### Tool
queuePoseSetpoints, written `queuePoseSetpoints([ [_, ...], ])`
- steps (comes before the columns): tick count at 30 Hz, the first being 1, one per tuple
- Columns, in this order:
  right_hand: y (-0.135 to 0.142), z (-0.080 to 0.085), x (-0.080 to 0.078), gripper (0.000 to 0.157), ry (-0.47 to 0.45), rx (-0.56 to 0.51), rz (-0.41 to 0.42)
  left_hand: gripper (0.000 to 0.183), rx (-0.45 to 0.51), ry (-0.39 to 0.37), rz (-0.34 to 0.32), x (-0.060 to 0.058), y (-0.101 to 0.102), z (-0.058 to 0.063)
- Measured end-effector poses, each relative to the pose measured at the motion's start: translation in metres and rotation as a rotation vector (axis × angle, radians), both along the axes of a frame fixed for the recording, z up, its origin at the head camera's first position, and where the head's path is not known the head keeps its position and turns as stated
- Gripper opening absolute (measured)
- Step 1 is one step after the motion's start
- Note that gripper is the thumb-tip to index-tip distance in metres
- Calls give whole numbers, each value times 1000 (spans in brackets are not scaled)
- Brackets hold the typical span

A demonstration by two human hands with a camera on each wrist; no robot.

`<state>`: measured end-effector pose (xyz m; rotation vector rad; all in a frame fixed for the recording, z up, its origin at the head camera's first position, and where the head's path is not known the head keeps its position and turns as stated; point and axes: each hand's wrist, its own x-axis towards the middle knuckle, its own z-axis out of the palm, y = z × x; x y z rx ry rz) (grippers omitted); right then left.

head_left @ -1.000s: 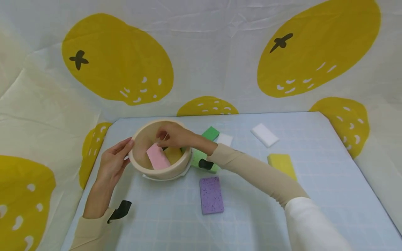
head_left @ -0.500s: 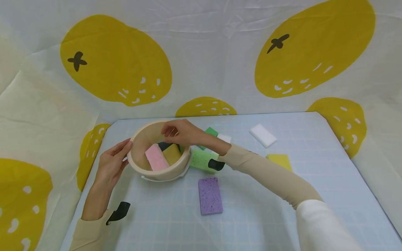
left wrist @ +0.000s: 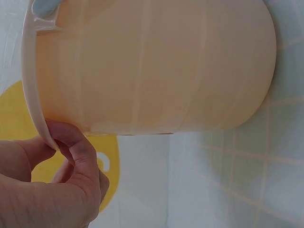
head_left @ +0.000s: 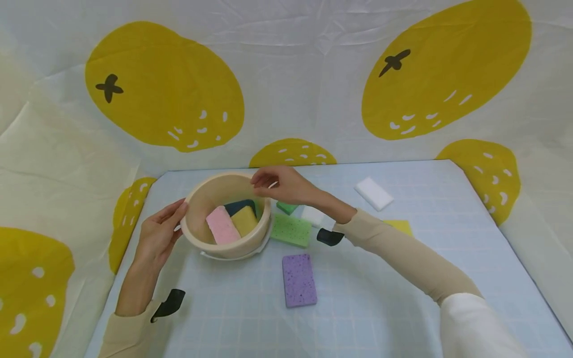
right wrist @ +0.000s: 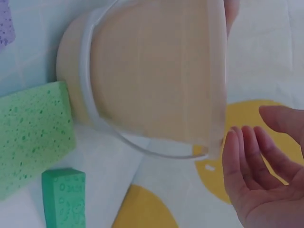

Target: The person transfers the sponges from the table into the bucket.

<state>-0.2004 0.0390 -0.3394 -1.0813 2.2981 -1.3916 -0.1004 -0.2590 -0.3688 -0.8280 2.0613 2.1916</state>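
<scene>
The left hand (head_left: 157,232) pinches the rim of the bucket (head_left: 215,191), thumb on one side and curled fingers on the other. The bucket stands at the left of the surface (head_left: 358,313), its mouth upward and its pale handle (head_left: 235,258) lowered against the outer wall. The right hand (head_left: 286,185) is at the rim's right far side, fingers gently bent and thumb spread apart from them; whether it touches the rim, one cannot tell.

Inside the bucket, a pink sponge (head_left: 223,226) lies slanted at the left, beside a yellow sponge (head_left: 244,220), with a blue sponge (head_left: 237,205) behind them.

Just right of the bucket lies a light green sponge (head_left: 291,230); beyond it are a green block (head_left: 286,207) and a white block (head_left: 313,216). A purple sponge (head_left: 299,281) lies nearer the person. Well apart, farther right, are a white sponge (head_left: 374,194) and a second yellow piece (head_left: 400,226), the latter partly hidden by the right sleeve (head_left: 403,258).
</scene>
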Motion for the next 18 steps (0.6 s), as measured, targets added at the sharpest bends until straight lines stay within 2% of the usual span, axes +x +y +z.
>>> queuePoseSetpoints([
  [6, 25, 0, 0, 25, -21, -48, -33, 65, 3, 4, -1, -1, -1, 0],
  [13, 51, 22, 17, 20, -56, -80, -74, 67, 13, 0, 7, -2, -1, -2],
  [18, 66, 18, 18, 20, -41, -64, -104, 68, 25, -3, 9, -2, -1, -3],
])
